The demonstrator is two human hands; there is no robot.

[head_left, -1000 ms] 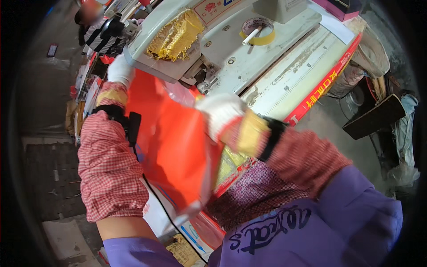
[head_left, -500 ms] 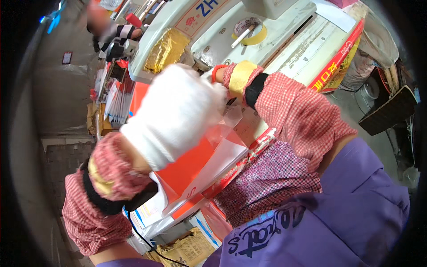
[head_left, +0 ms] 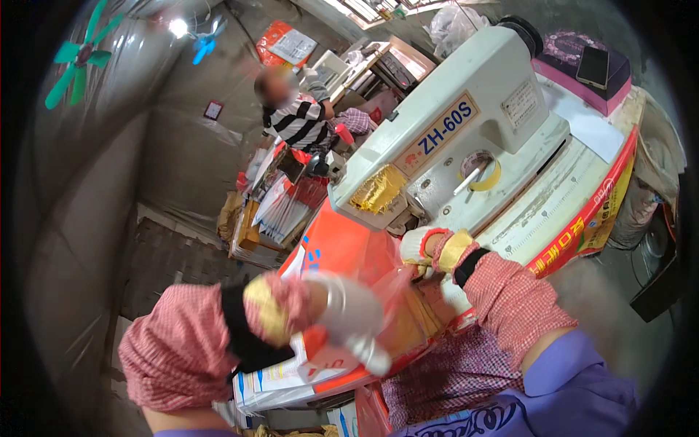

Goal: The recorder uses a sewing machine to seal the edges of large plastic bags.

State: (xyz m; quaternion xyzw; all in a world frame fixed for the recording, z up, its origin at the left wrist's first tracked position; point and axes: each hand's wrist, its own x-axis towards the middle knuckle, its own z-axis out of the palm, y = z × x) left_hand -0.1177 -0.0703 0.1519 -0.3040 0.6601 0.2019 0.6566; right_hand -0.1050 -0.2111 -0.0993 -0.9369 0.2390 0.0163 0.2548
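Observation:
My left hand, in a white glove, is smeared by motion above red and white printed plastic bags or sheets. Its fingers point down toward the bags' near edge, and whether they grip anything does not show. Close under the head of a pale industrial sewing machine is my right hand, also partly covered in white. Those fingers are mostly hidden, beside a brownish piece under clear film. Gold foil-like material covers the machine's head end.
A tape roll with a white stick lies on the machine bed. A phone rests on a pink and black box at far right. Beyond the machine a person in a striped top sits near stacked bags.
My view has tilted up, showing more of the machine and the room. My left hand has come away from the machine head toward me; my right hand stays close to it.

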